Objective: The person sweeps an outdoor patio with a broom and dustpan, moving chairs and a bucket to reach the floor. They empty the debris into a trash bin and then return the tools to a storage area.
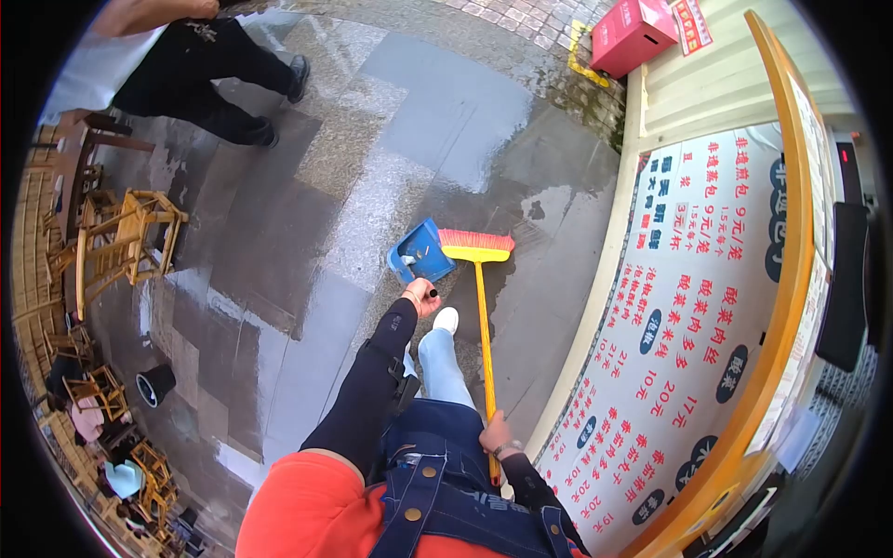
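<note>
Floor: wet grey stone paving slabs [372, 214], outdoors beside a stall.
Surroundings: wooden chairs [126, 237] at left; another person's dark trousers [200, 70] ahead.
Writing: white menu banner [684, 307] with red Chinese price lists; "9元", "10元", "17元" readable.
Left hand [421, 298]: fingers closed around the blue plastic dustpan's [421, 251] handle.
Right hand [496, 435]: fingers wrapped around the yellow-handled broom [483, 316], bristles on the floor touching the dustpan.

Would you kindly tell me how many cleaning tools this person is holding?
2: a blue dustpan on the wet floor, held by the left hand, and a yellow broom beside it, gripped by the right hand.
</note>
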Motion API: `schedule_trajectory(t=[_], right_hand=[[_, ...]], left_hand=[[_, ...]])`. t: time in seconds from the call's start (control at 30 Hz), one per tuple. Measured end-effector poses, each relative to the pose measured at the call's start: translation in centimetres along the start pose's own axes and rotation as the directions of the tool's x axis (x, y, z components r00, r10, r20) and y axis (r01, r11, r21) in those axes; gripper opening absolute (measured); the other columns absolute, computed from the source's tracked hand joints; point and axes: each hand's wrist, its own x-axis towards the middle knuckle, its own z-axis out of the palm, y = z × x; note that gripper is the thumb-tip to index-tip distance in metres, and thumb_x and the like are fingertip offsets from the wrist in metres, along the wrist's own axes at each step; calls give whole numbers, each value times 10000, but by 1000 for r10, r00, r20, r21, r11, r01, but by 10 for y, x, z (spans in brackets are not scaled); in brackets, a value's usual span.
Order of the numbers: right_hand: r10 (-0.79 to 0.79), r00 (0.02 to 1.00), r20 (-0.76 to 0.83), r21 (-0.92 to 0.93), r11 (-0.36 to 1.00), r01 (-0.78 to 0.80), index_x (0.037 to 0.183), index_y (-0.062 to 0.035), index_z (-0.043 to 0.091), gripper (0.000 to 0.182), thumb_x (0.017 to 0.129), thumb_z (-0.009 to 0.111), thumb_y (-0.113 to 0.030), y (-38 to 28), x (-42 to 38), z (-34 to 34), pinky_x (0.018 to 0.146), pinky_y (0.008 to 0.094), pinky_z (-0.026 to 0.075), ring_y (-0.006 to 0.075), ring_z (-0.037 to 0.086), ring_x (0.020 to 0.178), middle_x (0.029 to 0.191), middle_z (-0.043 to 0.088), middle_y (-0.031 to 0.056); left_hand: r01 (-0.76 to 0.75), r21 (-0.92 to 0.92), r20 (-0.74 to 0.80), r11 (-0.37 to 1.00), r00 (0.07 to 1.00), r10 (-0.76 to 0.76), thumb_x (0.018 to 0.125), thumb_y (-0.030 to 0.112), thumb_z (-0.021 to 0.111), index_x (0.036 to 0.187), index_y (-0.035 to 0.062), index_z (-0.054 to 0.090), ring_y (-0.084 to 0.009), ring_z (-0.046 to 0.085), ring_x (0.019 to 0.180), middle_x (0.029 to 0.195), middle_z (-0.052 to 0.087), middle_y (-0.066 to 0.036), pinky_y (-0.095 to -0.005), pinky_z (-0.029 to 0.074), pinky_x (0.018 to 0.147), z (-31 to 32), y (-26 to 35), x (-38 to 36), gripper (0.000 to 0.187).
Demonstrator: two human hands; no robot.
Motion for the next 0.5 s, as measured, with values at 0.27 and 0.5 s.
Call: schedule_trajectory(t=[0.27,0.5], right_hand=[[-203,897,393,614,784,-92,842,-59,341,181,702,418,27,42,-93,-49,289,243,294,118,345,294,449,344,21],[-282,916,285,713,702,-6,844,-87,334,206,690,403,32,-1,-64,-73,288,240,282,108,311,294,446,304,13]], left_hand=[[-48,-54,5,997,999,48,655,53,437,521,94,304,-157,347,355,432,285,-27,-284,393,380,-30,-6,-28,194],[112,-281,257,953,966,-37,698,77,438,478,95,327,-120,364,364,412,337,-9,-229,349,395,-172,-27,-97,248]])
